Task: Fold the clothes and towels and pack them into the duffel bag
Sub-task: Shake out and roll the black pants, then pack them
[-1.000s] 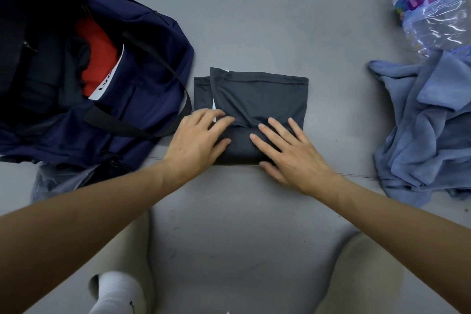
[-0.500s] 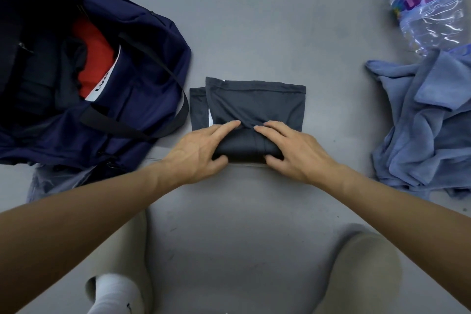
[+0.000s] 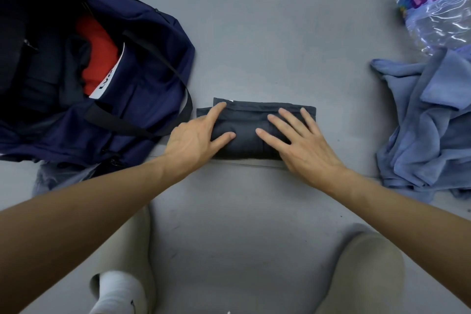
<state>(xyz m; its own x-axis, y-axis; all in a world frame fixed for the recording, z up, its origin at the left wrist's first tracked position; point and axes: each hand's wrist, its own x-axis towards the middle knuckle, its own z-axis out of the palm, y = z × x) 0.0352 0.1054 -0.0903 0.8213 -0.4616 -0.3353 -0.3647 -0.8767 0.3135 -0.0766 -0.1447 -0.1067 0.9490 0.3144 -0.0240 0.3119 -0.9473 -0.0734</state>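
Note:
A dark grey garment (image 3: 251, 132) lies folded into a narrow band on the grey floor in front of me. My left hand (image 3: 196, 136) rests flat on its left end, fingers spread, index finger reaching its far edge. On the right half my right hand (image 3: 298, 143) presses down with fingers apart. Neither hand grips the cloth. The navy duffel bag (image 3: 142, 79) sits open at the left, with a red item (image 3: 98, 58) and dark clothes inside. A crumpled blue towel (image 3: 428, 125) lies at the right.
A large clear water bottle (image 3: 435, 2) lies at the top right, touching the towel. The bag's black strap (image 3: 142, 125) hangs close to the garment's left end. My knees and a white sock (image 3: 117, 293) are at the bottom. Grey cloth (image 3: 58, 176) pokes out under the bag.
The near edge of the grey garment was folded away from me, halving its depth. Both hands went from pinching the near edge to lying flat and spread on top.

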